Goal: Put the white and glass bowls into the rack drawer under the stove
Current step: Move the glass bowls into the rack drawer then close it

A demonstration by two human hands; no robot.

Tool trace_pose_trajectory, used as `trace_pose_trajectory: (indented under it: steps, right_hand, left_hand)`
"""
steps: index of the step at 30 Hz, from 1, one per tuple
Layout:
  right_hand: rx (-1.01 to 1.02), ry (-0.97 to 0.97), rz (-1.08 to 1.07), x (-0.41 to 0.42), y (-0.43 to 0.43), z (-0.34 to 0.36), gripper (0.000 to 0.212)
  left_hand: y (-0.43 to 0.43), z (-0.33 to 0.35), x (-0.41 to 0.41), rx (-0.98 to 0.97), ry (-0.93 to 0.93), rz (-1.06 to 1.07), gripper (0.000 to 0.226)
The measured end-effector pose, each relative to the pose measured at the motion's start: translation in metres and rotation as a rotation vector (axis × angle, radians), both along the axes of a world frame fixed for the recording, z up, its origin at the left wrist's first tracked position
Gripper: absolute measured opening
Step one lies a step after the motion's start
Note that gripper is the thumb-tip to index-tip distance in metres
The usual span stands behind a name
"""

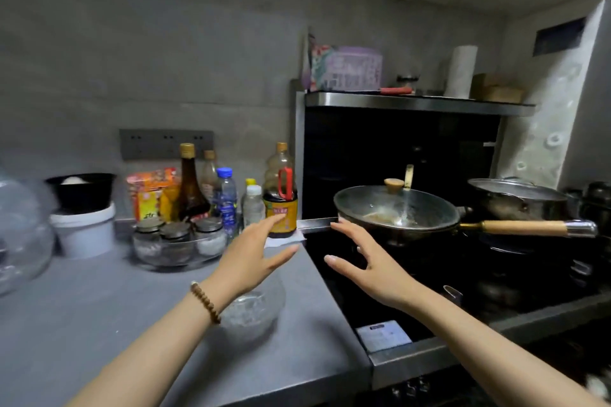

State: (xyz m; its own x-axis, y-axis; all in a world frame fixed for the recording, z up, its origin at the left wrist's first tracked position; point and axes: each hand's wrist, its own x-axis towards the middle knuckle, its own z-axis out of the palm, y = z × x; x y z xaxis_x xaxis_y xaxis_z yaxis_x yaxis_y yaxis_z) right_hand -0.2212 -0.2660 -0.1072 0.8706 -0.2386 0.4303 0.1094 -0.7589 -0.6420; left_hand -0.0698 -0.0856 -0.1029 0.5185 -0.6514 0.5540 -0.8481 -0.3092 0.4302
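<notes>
A clear glass bowl (253, 311) rests on the grey counter (99, 324), partly hidden beneath my left wrist. A second, larger glass bowl (20, 235) stands at the far left edge. My left hand (254, 256) hovers above the counter with fingers spread, holding nothing. My right hand (367, 261) is held over the black stove top (363, 301), fingers apart and empty. No white bowl is identifiable. The drawer under the stove is out of sight below the frame.
Sauce bottles (280, 195), a glass dish of spice jars (180, 246) and a white bucket (84, 231) line the back of the counter. A lidded wok (396, 211) with a wooden handle and a steel pan (515, 198) sit on the stove.
</notes>
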Motion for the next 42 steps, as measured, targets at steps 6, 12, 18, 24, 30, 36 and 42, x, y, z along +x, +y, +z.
trace_pose_trajectory:
  steps: [6,12,18,24,30,36,42]
  right_hand:
    - [-0.049,0.118,0.068,0.050,0.039,-0.018,0.071]
    - [-0.070,0.229,0.102,0.081,0.057,-0.040,0.077]
    - [-0.074,0.277,0.112,0.095,0.062,-0.053,0.077]
    - [-0.039,0.296,0.129,0.097,0.063,-0.058,0.077]
    - [-0.027,0.245,0.123,0.096,0.066,-0.058,0.074]
    - [0.016,0.192,0.161,0.091,0.066,-0.055,0.075]
    - [0.034,0.079,0.148,0.078,0.058,-0.025,0.077]
  left_hand:
    - [0.054,-0.026,0.038,0.021,0.096,0.139,0.073]
    - [0.081,-0.058,0.055,0.005,0.246,0.123,0.093]
    - [0.083,-0.084,0.055,0.058,0.444,0.049,0.092]
    - [0.081,-0.094,0.055,0.062,0.446,0.013,0.065]
    - [0.079,-0.097,0.053,-0.045,0.438,0.016,0.052]
    - [0.076,-0.098,0.051,-0.086,0.412,0.026,0.045]
    - [0.058,-0.070,0.042,-0.180,0.418,-0.003,0.050]
